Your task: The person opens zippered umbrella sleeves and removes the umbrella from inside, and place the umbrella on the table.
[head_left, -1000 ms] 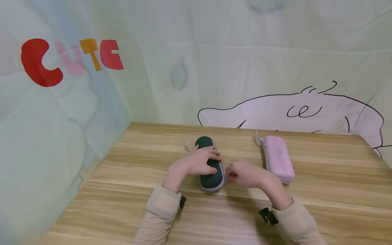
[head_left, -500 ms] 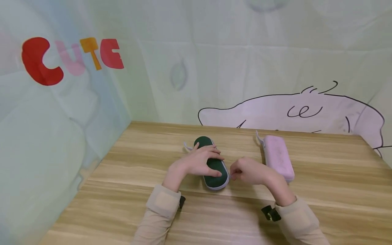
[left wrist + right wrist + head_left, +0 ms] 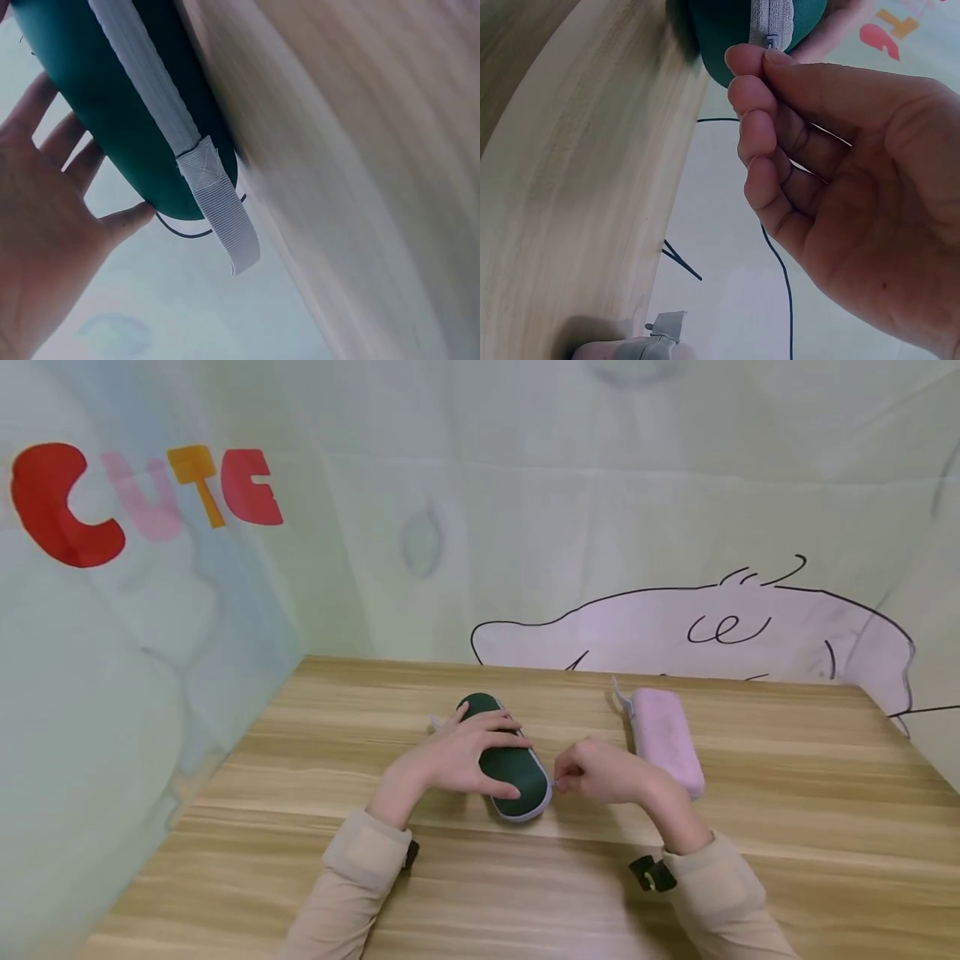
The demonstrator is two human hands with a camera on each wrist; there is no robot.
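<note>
An oval dark green zip case with a pale zipper band lies on the wooden table. Over its top rests my left hand, fingers spread and mostly straight, thumb toward the near end. A grey fabric tab sticks out from the case's end in the left wrist view. Thumb and index finger of my right hand pinch the small zipper pull at the case's right side; the other fingers are curled. The zipper band meets these fingertips in the right wrist view.
A pink zip case with a fabric loop lies to the right, just beyond my right hand. The wooden table ends at a printed cloth backdrop behind and at the left.
The green case's near end has swung a little to the right under my left hand. My right hand has moved slightly right and away with it. The head view has shifted slightly.
</note>
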